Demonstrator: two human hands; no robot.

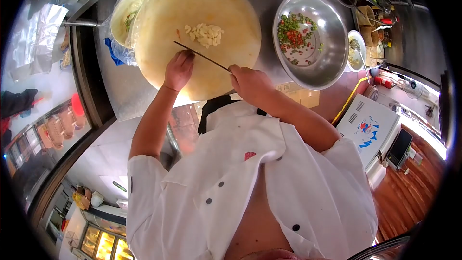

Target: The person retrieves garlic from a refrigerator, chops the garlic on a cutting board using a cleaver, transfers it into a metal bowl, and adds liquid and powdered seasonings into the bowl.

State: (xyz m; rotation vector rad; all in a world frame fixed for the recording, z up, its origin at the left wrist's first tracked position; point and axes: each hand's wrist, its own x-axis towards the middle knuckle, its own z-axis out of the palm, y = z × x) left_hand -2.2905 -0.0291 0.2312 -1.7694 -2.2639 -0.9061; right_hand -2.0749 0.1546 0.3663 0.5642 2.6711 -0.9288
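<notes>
A round, pale chopping board (231, 9) lies under both my hands. My right hand (252, 85) is wrapped round the handle of a kitchen knife (204, 57), seen nearly edge-on as a thin dark line slanting up to the left. Close against the near side of the blade, my left hand (179, 71) has its fingers curled together and pressed down at the board; whatever is under them is hidden. Just beyond the blade sits a small heap of pale pieces that look like garlic (205, 35). A reddish scrap (178, 33) lies left of the heap.
Right of the board stands a steel bowl (332, 43) holding chopped red and green peppers (294, 37). A plastic-lined container (118, 21) touches the board's left side. Farther right are a small white bowl (356, 50) and a white box-like appliance (368, 125).
</notes>
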